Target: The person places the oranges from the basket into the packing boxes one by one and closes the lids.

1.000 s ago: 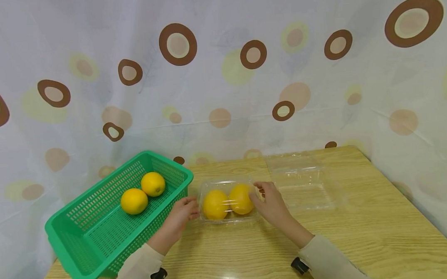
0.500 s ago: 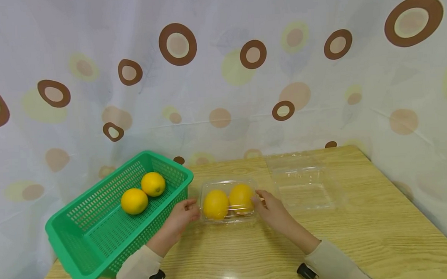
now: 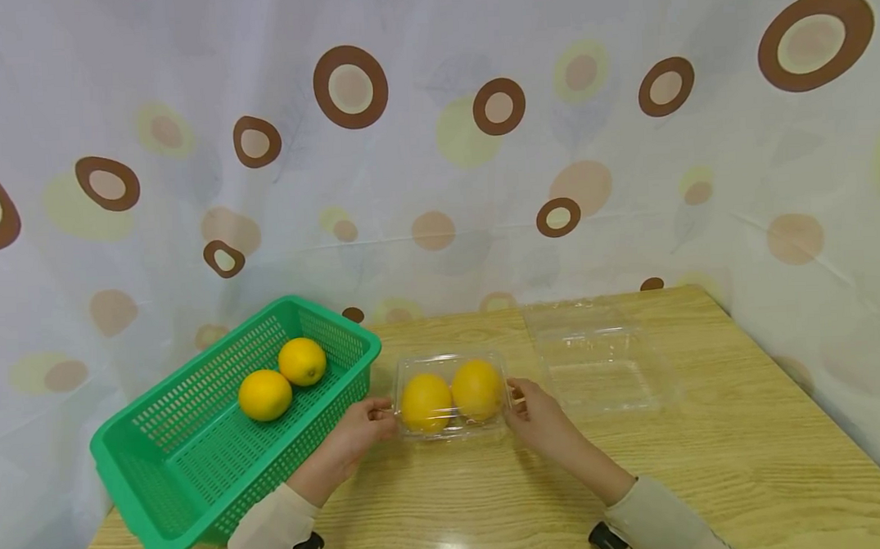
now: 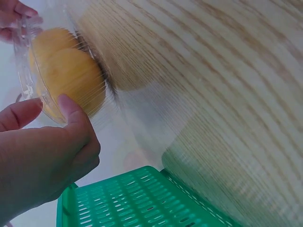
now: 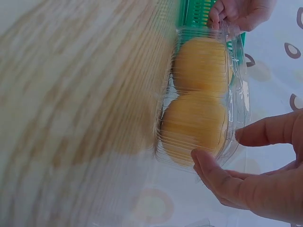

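A clear plastic clamshell box point(image 3: 449, 358) with two oranges point(image 3: 427, 403) inside sits at the table's middle, its lid down over the fruit. My left hand point(image 3: 354, 432) pinches the box's left edge between thumb and fingers; the left wrist view shows the thumb and index finger at the rim. On the opposite side, my right hand point(image 3: 541, 422) pinches the right edge, with thumb and index finger at the rim in the right wrist view. The fingers behind the box are partly hidden.
To the left stands a green perforated basket point(image 3: 196, 437) with two more oranges point(image 3: 265, 395). A second clear box point(image 3: 599, 374) lies at the right with its lid folded back. A patterned curtain point(image 3: 434, 144) hangs behind the wooden table point(image 3: 712, 426).
My right hand has slid from over the box's right end outward and down to its side edge. The left hand has come slightly right against the box. The basket is unmoved.
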Demonstrator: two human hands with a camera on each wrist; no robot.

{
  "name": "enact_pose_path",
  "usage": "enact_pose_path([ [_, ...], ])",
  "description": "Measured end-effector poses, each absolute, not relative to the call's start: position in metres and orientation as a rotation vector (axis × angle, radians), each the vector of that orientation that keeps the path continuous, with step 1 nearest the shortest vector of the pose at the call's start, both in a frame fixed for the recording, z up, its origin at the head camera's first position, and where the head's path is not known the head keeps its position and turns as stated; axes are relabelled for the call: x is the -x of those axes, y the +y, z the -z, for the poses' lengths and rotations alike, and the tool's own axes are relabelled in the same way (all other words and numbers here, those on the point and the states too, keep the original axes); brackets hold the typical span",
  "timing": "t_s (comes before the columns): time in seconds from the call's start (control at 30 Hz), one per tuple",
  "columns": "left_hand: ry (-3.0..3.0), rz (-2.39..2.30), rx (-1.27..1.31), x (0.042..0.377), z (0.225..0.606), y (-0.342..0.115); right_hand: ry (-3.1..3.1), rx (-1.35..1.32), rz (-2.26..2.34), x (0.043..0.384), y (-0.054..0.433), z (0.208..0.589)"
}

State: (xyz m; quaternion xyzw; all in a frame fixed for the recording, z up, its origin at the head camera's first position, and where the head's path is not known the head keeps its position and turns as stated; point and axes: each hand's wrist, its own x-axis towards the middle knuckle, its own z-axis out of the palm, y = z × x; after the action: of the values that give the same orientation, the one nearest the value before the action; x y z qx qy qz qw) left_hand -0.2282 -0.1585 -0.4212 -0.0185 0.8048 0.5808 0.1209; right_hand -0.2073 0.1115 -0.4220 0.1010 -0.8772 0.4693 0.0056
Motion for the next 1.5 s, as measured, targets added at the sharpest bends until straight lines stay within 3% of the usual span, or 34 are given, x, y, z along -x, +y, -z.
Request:
enact_pose_path([
  [0.4, 2.119, -1.580, -0.128, 0.233, 0.427, -0.174, -2.747, -0.216, -1.785, 0.213, 0.120, 0.424],
  [1.5, 2.112, -1.537, -0.046, 0.233, 0.430, -0.172, -2.679, -0.301, -2.071, 0.217, 0.126, 0.426],
])
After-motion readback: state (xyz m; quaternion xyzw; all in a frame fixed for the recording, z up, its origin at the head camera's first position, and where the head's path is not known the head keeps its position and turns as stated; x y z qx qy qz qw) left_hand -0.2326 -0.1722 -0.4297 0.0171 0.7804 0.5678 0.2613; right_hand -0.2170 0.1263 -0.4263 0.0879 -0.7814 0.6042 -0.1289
